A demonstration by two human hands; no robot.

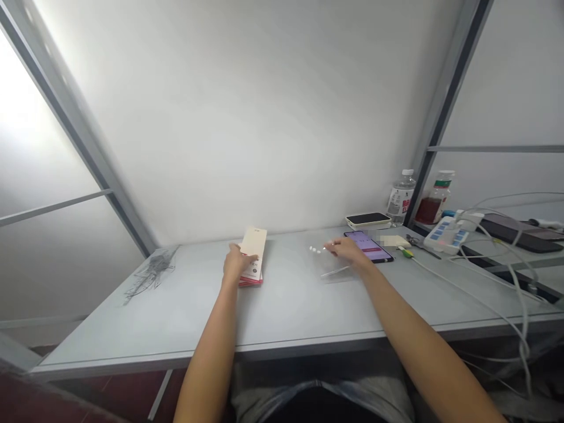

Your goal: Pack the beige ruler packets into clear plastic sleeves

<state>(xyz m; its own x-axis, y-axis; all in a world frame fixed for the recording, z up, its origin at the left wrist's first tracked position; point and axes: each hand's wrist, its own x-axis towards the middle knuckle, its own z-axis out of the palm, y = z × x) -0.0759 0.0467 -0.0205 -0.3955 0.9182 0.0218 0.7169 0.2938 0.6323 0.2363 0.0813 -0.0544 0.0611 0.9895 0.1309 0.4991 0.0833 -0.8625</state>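
Left hand (235, 264) holds cream box (254, 247); bottle (432, 207) contains red liquid.

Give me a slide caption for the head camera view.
Left hand holds a cream card over a stack; right hand lies by white pieces beside a lit phone.

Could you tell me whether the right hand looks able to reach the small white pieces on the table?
Probably yes: the right hand rests just beside the small white pieces, fingertips toward them, with nothing standing between. The lit phone lies on the hand's other side.
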